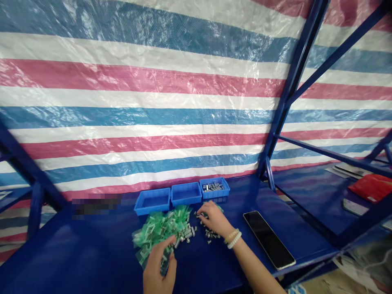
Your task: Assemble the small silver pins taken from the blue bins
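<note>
A heap of green plastic packets (162, 223) lies at the lower centre of the frame, with silvery metal pieces (188, 234) spilling along its right edge. The left hand (154, 270), bottom centre, is at the heap's near edge, thumb and forefinger curved and parted; I cannot tell whether they touch a packet. Right of it, the right hand (217, 220) bends its fingers down over small metal parts (211, 234); whether it grips any is hidden. Above the heap stand a left tray (152, 210), a middle tray (186, 201) and a right tray (216, 193), all blue, the last holding metal pieces. A phone (269, 240) lies at lower right on the blue bench (101, 253); a striped sheet (153, 98) fills the upper frame.
</note>
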`<state>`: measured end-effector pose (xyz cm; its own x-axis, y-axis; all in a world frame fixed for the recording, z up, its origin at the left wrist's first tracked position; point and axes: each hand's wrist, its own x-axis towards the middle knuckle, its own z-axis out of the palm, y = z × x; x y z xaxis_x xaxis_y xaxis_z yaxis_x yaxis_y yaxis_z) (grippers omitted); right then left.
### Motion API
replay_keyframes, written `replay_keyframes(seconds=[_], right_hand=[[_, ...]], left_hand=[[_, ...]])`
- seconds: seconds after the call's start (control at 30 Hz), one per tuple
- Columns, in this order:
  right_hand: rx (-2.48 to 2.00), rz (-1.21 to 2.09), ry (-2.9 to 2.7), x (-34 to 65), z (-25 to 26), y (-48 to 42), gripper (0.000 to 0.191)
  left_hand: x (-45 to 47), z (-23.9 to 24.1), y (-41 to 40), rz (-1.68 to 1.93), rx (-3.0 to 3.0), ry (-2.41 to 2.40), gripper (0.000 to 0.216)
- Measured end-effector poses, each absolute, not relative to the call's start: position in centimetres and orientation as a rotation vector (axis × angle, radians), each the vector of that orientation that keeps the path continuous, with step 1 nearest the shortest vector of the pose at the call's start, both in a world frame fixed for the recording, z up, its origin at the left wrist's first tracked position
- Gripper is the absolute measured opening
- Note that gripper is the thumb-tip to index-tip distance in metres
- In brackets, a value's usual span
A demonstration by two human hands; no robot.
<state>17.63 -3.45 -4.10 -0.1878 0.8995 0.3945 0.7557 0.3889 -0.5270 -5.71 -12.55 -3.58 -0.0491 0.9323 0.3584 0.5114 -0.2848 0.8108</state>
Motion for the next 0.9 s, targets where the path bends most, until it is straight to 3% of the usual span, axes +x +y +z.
replay_keyframes(seconds=[0.2, 0.3, 0.47, 0.67, 0.9], right_hand=[[-1.413, 0.179, -2.284, 14.2, -4.8, -2.9, 0.026], [-1.422, 0.151, -2.311, 13.8, -5.0, -2.3, 0.020], [-1.395, 0.208, -2.208, 14.9, -4.3, -3.2, 0.010], [-1.380, 0.353, -1.910, 16.8, -2.3, -9.3, 0.014], [-1.174, 0.468, -1.589, 16.0, -0.6, -15.4, 0.018]], left_hand=[[-7.8, -3.9, -8.6, 1.162, 2.211, 1.640, 0.039], [-8.2, -4.5, -8.6, 1.123, 2.205, 1.661, 0.038], [-6.7, -4.6, -10.4, 1.175, 2.091, 1.583, 0.034], [-3.2, -3.6, -12.5, 1.238, 1.762, 1.267, 0.036], [0.0, -3.2, -15.3, 1.060, 1.373, 0.919, 0.042]])
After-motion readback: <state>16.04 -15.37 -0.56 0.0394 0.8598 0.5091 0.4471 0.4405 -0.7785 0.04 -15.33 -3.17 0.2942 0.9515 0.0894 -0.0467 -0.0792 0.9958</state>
